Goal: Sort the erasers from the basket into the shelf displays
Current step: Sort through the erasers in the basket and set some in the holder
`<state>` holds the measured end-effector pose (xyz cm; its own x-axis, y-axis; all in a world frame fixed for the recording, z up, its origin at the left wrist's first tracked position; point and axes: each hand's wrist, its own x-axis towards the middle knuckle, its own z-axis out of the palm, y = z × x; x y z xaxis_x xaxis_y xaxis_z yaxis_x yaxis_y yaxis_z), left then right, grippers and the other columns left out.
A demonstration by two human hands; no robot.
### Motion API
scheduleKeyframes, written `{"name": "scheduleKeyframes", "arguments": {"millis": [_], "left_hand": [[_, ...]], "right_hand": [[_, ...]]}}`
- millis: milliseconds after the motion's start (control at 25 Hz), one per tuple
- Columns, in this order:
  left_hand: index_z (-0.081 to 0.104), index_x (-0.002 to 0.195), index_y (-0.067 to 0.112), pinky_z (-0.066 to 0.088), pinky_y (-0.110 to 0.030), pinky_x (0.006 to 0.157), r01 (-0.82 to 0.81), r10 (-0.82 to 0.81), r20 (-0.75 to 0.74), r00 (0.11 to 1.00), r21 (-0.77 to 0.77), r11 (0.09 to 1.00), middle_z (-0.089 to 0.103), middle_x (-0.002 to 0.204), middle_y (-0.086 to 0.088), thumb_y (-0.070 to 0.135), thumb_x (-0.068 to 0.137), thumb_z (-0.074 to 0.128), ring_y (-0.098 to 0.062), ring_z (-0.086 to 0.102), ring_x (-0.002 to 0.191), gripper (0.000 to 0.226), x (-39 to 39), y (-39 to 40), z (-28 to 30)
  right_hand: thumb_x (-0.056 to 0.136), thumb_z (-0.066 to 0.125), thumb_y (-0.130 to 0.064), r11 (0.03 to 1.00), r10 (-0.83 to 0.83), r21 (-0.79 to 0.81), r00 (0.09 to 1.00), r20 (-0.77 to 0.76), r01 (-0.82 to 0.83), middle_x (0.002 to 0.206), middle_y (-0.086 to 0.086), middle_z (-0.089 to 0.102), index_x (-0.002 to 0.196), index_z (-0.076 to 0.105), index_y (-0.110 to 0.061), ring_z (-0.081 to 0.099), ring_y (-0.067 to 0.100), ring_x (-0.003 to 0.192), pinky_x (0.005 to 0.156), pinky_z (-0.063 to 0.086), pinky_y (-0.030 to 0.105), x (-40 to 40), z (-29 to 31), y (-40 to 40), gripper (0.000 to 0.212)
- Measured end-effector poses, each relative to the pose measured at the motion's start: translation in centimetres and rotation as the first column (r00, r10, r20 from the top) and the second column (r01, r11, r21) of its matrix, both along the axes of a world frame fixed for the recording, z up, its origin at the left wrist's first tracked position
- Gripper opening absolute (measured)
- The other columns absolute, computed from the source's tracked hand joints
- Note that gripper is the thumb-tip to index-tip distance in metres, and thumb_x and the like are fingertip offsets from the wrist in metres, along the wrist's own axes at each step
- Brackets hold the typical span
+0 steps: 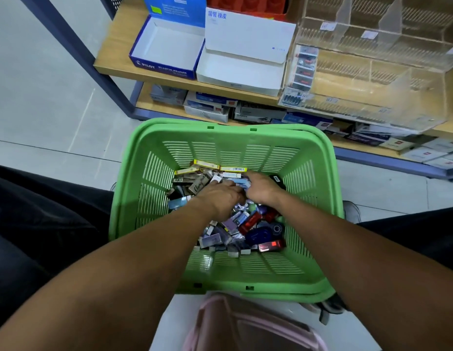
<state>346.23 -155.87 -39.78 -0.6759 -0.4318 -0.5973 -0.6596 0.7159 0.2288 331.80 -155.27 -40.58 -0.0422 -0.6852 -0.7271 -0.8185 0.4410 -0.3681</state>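
Rummaging both hands in the green basket [124, 219]: left hand [221, 196] and right hand [260, 190] grips unclear; gather matching erasers [235, 224] for the blue Pilot box [144, 50].

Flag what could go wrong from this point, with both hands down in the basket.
1. The erasers lie jumbled in many kinds, so a handful from the green basket may mix types.
2. The fingers are buried, so either grip may be loose; left hand, right hand.
3. Carrying pieces up to the blue Pilot box could drop some on the floor.
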Motion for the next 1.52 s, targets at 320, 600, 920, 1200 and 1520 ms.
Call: {"name": "scheduleKeyframes", "arguments": {"millis": [320, 600, 920, 1200, 1520], "left_hand": [[0.065, 0.127, 0.034, 0.027, -0.047, 0.113, 0.030, -0.030, 0.001, 1.000, -0.129, 0.991, 0.050, 0.139, 0.008, 0.024, 0.087, 0.064, -0.018, 0.038, 0.131, 0.042, 2.2, -0.5, 3.1], [0.074, 0.106, 0.028, 0.056, -0.041, 0.087, 0.040, -0.034, -0.022, 0.999, 0.542, 0.839, 0.073, 0.105, 0.002, 0.047, 0.083, 0.071, -0.022, 0.069, 0.090, 0.031, -2.2, 4.1, 0.7], [0.073, 0.068, 0.019, 0.057, -0.047, 0.082, 0.150, -0.229, 0.111, 0.967, 0.476, 0.867, 0.068, 0.078, 0.000, 0.026, 0.083, 0.071, -0.024, 0.066, 0.076, 0.017, 1.5, 0.7, 1.2], [0.052, 0.071, 0.020, 0.042, -0.044, 0.094, 0.026, -0.024, 0.222, 0.975, -0.004, 1.000, 0.059, 0.080, -0.001, 0.015, 0.087, 0.065, -0.028, 0.060, 0.090, 0.021, 1.2, -0.8, 4.2], [0.068, 0.107, 0.017, 0.045, -0.031, 0.067, 0.015, -0.014, -0.009, 1.000, 0.118, 0.993, 0.061, 0.091, -0.001, 0.036, 0.083, 0.074, -0.025, 0.063, 0.088, 0.031, -3.2, 4.3, 1.7]], "right_hand": [[0.086, 0.066, -0.003, 0.993, -0.051, -0.101, 0.989, 0.137, 0.065, 0.131, 0.005, 0.058, 0.141, 0.050, -0.026, 0.066, 0.017, 0.082, 0.067, 0.059, 0.030, -1.2, 2.6, 2.3, 0.062], [0.077, 0.054, 0.000, 0.969, 0.008, -0.247, 1.000, -0.020, -0.013, 0.106, 0.008, 0.071, 0.106, 0.069, -0.019, 0.066, 0.028, 0.097, 0.085, 0.055, 0.035, -0.5, 1.7, 2.3, 0.037], [0.089, 0.054, 0.002, 0.979, 0.069, -0.189, 0.997, -0.019, -0.072, 0.111, 0.004, 0.068, 0.102, 0.069, -0.022, 0.065, 0.022, 0.094, 0.084, 0.057, 0.035, 0.0, 1.1, 2.2, 0.031], [0.086, 0.063, -0.003, 0.936, 0.331, -0.062, 0.924, -0.191, -0.347, 0.119, 0.003, 0.064, 0.108, 0.070, -0.024, 0.063, 0.023, 0.103, 0.091, 0.053, 0.036, -1.4, 2.8, 2.4, 0.031], [0.089, 0.066, -0.015, 0.778, 0.605, 0.084, 0.707, -0.367, -0.622, 0.128, 0.007, 0.051, 0.130, 0.058, -0.018, 0.055, 0.027, 0.120, 0.090, 0.050, 0.039, -2.1, 2.2, 4.9, 0.042]]}}
